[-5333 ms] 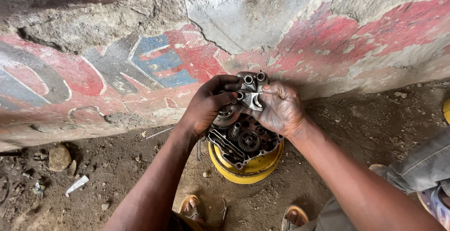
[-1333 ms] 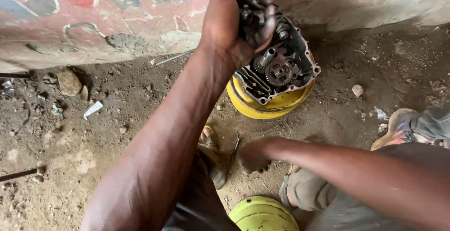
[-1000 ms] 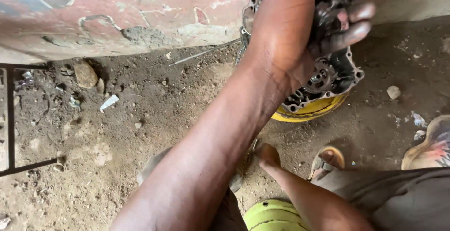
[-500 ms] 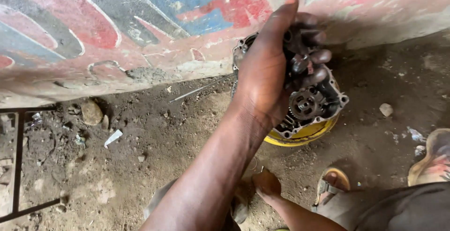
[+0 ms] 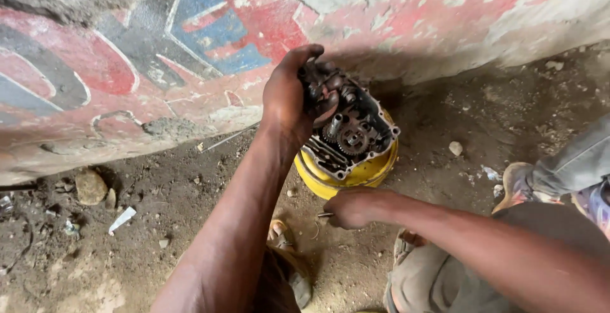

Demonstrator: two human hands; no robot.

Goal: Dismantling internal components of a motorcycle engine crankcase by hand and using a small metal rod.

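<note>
The big painted wall (image 5: 159, 65), red, blue and grey, stands just behind the round yellow plastic tub (image 5: 346, 176). The tub sits on the brown dirt ground (image 5: 159, 237) below the wall. On top of the tub rests the dark greasy metal engine part with toothed wheels (image 5: 356, 136), tipped a little toward me.

My left hand (image 5: 289, 100) is at the top of the tub, fingers curled tight round a dark metal lump (image 5: 318, 84) on the engine part. My right hand (image 5: 356, 208) is low in front of the tub, fingers closed on a thin little metal pin (image 5: 325, 214).

I think the engine part could slide off the tub, since it sits tipped and is oily. My fingers may slip too. The pin is tiny, so it could drop and get lost in the dirt.
</note>
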